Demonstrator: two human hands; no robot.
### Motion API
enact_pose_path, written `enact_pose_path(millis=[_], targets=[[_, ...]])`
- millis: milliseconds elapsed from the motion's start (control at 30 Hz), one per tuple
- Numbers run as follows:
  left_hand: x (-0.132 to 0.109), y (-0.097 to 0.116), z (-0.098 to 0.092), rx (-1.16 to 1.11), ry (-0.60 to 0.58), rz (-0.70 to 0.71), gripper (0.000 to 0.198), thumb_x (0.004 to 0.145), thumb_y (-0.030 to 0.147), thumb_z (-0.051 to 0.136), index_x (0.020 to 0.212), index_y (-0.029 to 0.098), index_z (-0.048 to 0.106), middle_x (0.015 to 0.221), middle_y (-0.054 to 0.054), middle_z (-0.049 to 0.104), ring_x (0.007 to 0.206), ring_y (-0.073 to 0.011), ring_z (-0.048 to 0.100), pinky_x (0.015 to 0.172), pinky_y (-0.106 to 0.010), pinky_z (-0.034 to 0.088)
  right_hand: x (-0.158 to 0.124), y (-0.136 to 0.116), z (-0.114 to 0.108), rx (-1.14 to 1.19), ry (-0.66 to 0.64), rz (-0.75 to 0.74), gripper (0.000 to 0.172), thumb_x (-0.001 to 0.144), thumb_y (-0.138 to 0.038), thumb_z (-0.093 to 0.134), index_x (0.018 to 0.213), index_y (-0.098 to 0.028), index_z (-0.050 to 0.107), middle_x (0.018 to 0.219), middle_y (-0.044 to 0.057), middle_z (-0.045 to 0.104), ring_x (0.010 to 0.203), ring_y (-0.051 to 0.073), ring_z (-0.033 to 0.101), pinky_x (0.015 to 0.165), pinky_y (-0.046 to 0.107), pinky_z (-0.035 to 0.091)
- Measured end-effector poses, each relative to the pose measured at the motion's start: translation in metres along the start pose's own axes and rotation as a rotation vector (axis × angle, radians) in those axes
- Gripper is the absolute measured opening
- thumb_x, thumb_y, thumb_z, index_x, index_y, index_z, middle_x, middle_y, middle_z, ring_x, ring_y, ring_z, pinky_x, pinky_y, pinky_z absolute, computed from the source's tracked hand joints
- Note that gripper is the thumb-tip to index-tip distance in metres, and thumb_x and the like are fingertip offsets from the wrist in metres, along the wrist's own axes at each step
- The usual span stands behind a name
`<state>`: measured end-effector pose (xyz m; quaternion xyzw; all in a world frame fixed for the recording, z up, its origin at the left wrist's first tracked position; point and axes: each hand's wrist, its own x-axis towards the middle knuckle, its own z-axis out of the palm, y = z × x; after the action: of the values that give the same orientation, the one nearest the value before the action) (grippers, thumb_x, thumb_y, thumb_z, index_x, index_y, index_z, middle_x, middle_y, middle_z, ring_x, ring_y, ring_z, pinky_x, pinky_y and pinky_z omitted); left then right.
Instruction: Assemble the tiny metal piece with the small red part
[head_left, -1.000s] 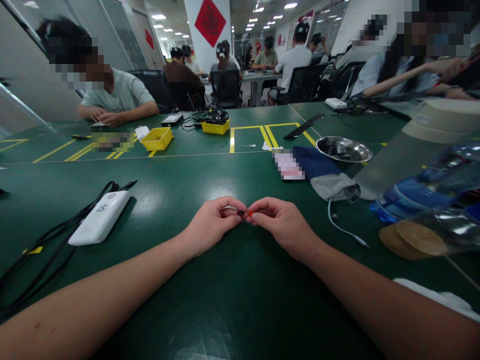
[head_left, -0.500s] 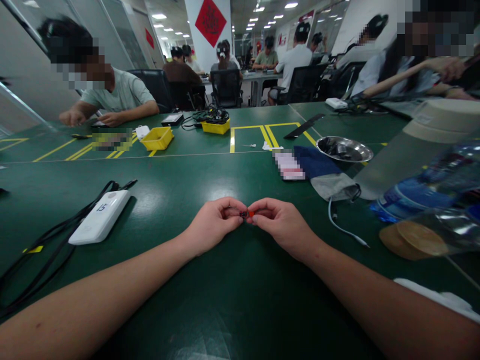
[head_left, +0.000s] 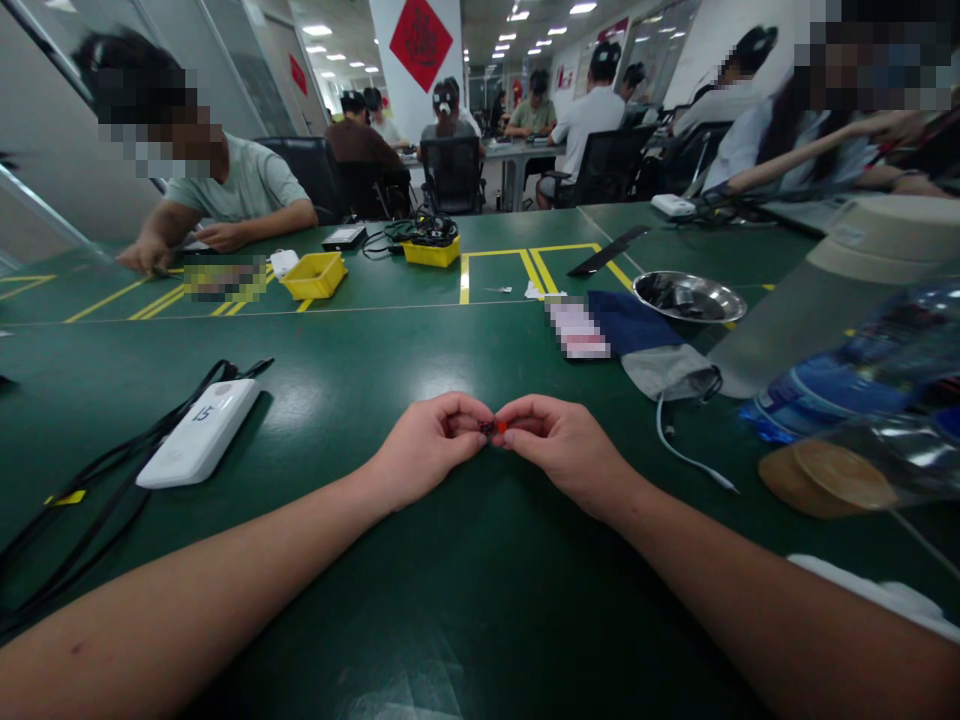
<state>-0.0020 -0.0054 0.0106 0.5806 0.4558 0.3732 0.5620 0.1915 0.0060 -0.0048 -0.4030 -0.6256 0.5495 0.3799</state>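
Note:
Both hands meet over the green table [head_left: 480, 570], fingertips nearly touching. My left hand [head_left: 442, 440] pinches a small dark red-and-black piece [head_left: 487, 427] between thumb and forefinger. Against it, my right hand [head_left: 555, 445] pinches a small orange-red piece [head_left: 502, 426]. The two pieces lie side by side and seem to touch; the fingertips hide most of both, so whether they are joined is unclear.
Left lies a white power bank [head_left: 201, 430] with black cables. Right are a pouch [head_left: 667, 370] with a pale cable, a steel dish [head_left: 688, 298] and bottles [head_left: 817, 400]. Yellow trays [head_left: 315, 276] stand farther back. A person [head_left: 232, 185] sits across at left.
The hands and the small pieces have barely moved. Across the table, the person at the left has shifted one hand slightly down.

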Motion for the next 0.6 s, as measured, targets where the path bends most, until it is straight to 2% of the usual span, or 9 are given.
enact_pose_path(millis=[367, 600], targets=[[0.0020, -0.0040, -0.0013, 0.108, -0.009, 0.043, 0.020, 0.076, 0.014, 0.066, 0.096, 0.015, 0.063, 0.085, -0.004, 0.072, 0.078, -0.0155, 0.067, 0.073, -0.028, 0.050, 0.0011, 0.0042, -0.0007, 0.014, -0.015, -0.003, 0.018, 0.079, -0.021, 0.068, 0.096, -0.019, 0.069, 0.088, 0.005, 0.075, 0.083, 0.019, 0.071, 0.080, 0.034, 0.054], [-0.0004, -0.0016, -0.0031, 0.072, -0.019, 0.026, 0.017, 0.080, 0.016, 0.065, 0.097, 0.015, 0.062, 0.084, -0.004, 0.070, 0.076, -0.0148, 0.065, 0.071, -0.027, 0.048, 0.0012, 0.0030, -0.0004, 0.019, -0.004, 0.005, 0.020, 0.077, -0.022, 0.070, 0.097, -0.019, 0.069, 0.086, 0.005, 0.075, 0.082, 0.020, 0.071, 0.077, 0.034, 0.054]])
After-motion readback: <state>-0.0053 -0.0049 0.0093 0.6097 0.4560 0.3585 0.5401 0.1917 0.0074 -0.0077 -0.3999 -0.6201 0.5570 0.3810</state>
